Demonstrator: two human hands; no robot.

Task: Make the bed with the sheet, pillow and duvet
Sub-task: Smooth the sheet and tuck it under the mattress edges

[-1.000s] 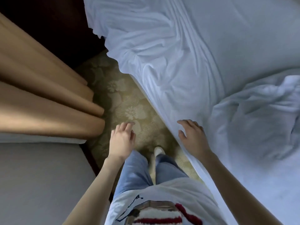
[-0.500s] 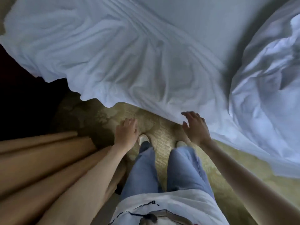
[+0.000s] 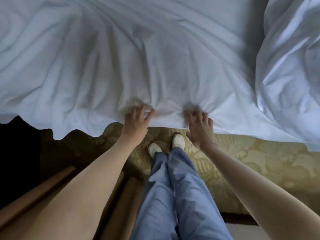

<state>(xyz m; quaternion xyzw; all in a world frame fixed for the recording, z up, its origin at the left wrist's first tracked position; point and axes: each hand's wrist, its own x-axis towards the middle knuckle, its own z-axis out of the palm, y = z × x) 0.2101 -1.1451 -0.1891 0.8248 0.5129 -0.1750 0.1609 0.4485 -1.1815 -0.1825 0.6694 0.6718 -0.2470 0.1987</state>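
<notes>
A white sheet covers the bed and hangs over its near edge, wrinkled, with folds running toward my hands. My left hand reaches onto the overhanging edge with fingers spread, the blurred fingertips touching a pucker in the cloth. My right hand does the same a little to the right, its thumb splayed out to the side. A crumpled white duvet is heaped on the bed at the right. No pillow is in view.
I stand on a yellow patterned carpet between the bed and tan curtain folds at the lower left. My white shoes are close to the sheet's hem. A dark gap lies at the left.
I have turned to face the bed's side squarely. Both hands have moved forward from above the carpet onto the sheet's hanging edge, where the cloth now bunches at the fingertips.
</notes>
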